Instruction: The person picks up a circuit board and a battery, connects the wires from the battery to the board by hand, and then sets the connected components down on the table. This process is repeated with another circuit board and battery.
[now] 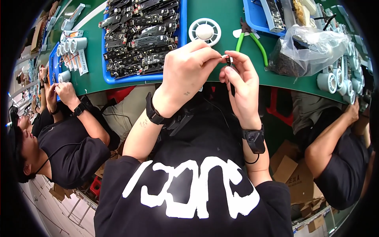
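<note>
Held upright over the near edge of the green table [197,73] is a small, narrow black circuit board [228,60], pinched between the thumb and fingers of my right hand [245,89]. My left hand [187,69] comes in from the other side, its thumb and forefinger pressed together at the board's upper end. Whatever those left fingertips grip is too small to make out. Just beyond my hands lies a white round grille with a domed centre [204,31]. Green-handled cutters [258,47] rest to its right, jaws pointing away.
At the left a blue tray [134,79] is piled with black circuit boards. Another blue tray [252,24] and a clear plastic bag [312,47] sit to the right. Pale-blue handheld fan parts [327,82] stand at both sides. People [71,146] work on either side of me.
</note>
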Available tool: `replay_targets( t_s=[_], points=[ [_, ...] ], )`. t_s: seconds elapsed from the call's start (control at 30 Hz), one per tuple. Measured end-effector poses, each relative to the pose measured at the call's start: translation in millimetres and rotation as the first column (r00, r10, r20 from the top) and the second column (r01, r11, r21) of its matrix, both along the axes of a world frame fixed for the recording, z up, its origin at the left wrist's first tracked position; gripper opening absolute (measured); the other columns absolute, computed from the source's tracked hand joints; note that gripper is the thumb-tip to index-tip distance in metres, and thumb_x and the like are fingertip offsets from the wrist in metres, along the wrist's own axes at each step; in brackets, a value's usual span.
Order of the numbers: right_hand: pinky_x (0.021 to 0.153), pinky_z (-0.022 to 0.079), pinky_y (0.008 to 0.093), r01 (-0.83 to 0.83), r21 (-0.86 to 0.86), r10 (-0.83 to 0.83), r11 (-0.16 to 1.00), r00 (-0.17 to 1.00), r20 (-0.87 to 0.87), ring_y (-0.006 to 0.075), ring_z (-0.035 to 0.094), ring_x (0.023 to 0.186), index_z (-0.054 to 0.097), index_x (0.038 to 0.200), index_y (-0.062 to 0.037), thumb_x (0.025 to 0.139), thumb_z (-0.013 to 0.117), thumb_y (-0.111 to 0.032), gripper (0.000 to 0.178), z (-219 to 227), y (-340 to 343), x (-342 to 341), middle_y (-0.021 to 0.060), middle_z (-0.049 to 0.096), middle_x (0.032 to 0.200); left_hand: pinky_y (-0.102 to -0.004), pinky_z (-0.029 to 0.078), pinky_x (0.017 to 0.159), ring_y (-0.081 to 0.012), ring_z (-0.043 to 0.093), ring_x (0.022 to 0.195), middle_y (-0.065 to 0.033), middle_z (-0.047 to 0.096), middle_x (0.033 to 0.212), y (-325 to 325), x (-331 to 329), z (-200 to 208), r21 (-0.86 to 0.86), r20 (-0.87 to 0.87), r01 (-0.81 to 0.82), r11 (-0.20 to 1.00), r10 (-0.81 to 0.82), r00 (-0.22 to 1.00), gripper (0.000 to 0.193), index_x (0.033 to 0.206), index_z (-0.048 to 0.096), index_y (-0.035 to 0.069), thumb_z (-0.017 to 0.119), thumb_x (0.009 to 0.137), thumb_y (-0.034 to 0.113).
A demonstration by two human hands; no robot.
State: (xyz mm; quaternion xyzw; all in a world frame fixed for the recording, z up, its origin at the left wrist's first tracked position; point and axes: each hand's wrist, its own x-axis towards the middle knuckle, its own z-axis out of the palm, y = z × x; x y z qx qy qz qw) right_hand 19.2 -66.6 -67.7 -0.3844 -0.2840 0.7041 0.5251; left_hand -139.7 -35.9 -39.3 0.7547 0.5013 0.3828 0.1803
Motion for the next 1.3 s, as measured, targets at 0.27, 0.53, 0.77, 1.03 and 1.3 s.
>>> replay_targets(
  t_s=[0.27,0.53,0.77,1.03,1.3],
  points=[
    [0.08,0.05,0.023,0.021,0.087,-0.03,0.996,0.995,0.098,0.0084,0.059,0.09,0.056,0.132,0.0033,0.095,0.064,0.002,0.038,-7,-2,-1,0.0064,0.063,0.114,-0.0263,0.05,0.055,-0.0151,0.064,0.061,-0.0054,0.068,0.077,1,2,-1,-0.007,-0.035,-0.008,1.0,0.008,0.999,0.01,0.086,0.074,0.002,0.079,0.078,0.001],
    [0.083,0.052,0.0226,0.06,0.132,-0.071,0.989,0.994,0.083,0.0084,0.062,0.094,0.056,0.132,0.004,0.093,0.067,0.004,0.04,-12,-5,-4,0.0073,0.065,0.115,-0.0268,0.052,0.056,-0.0166,0.066,0.063,-0.006,0.069,0.078,1,1,-2,-0.018,-0.019,0.004,1.0,-0.005,1.0,0.01,0.087,0.073,0.002,0.078,0.078,0.001],
    [0.081,0.054,0.0259,0.026,0.12,-0.037,0.992,0.996,0.083,0.0138,0.065,0.098,0.055,0.134,0.0024,0.095,0.063,0.004,0.041,-15,-6,-3,0.0098,0.062,0.123,-0.034,0.053,0.059,-0.0249,0.067,0.069,-0.0055,0.066,0.079,1,-2,-6,-0.012,0.038,0.031,0.999,-0.031,0.999,0.006,0.082,0.071,0.006,0.077,0.082,0.008],
    [0.084,0.056,0.0261,0.053,0.125,-0.063,0.991,0.995,0.078,0.0129,0.066,0.1,0.055,0.133,0.003,0.093,0.068,0.003,0.042,-14,-6,-6,0.0092,0.065,0.117,-0.0275,0.053,0.057,-0.0178,0.067,0.067,-0.0059,0.069,0.082,2,-7,-6,0.045,0.04,0.079,0.996,-0.081,0.996,0.013,0.091,0.074,0.004,0.08,0.079,0.003],
    [0.083,0.056,0.0265,0.017,0.129,-0.03,0.992,0.995,0.099,0.0135,0.067,0.099,0.055,0.133,0.003,0.093,0.068,0.003,0.042,-13,-6,-5,0.0095,0.066,0.113,-0.0276,0.053,0.056,-0.0182,0.067,0.066,-0.0061,0.068,0.081,3,-11,-9,0.085,0.078,0.102,0.991,-0.108,0.991,0.013,0.091,0.074,0.005,0.08,0.079,0.004]
  ],
)
